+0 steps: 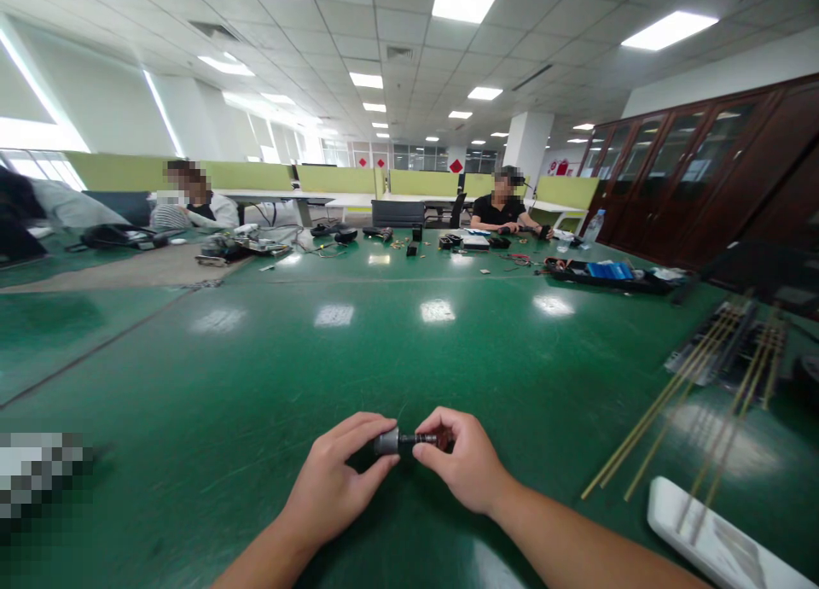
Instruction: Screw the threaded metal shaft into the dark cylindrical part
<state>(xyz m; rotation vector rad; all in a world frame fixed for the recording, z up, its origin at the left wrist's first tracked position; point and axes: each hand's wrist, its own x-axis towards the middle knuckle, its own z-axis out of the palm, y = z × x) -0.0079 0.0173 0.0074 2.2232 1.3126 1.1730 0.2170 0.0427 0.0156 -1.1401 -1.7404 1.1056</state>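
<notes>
Over the near edge of the green table (281,341), my left hand (329,478) pinches a small grey metal cylinder (387,441) between thumb and fingers. A thin dark shaft (408,440) runs rightward out of that cylinder, with ridges or a coil along it. My right hand (473,461) grips the shaft's other end with thumb and forefinger. A brownish, copper-like part shows between the right fingers, mostly hidden by them. The cylinder and shaft lie in one line, roughly level. Whether they are joined I cannot tell.
Long brass-coloured rods (665,393) reach over a white tray (723,529) at right. A blurred-out object (38,469) lies at left. Farther back are circuit boards (236,246), a black tray (576,273) with blue pieces and a bottle (594,229). Other people sit across the table.
</notes>
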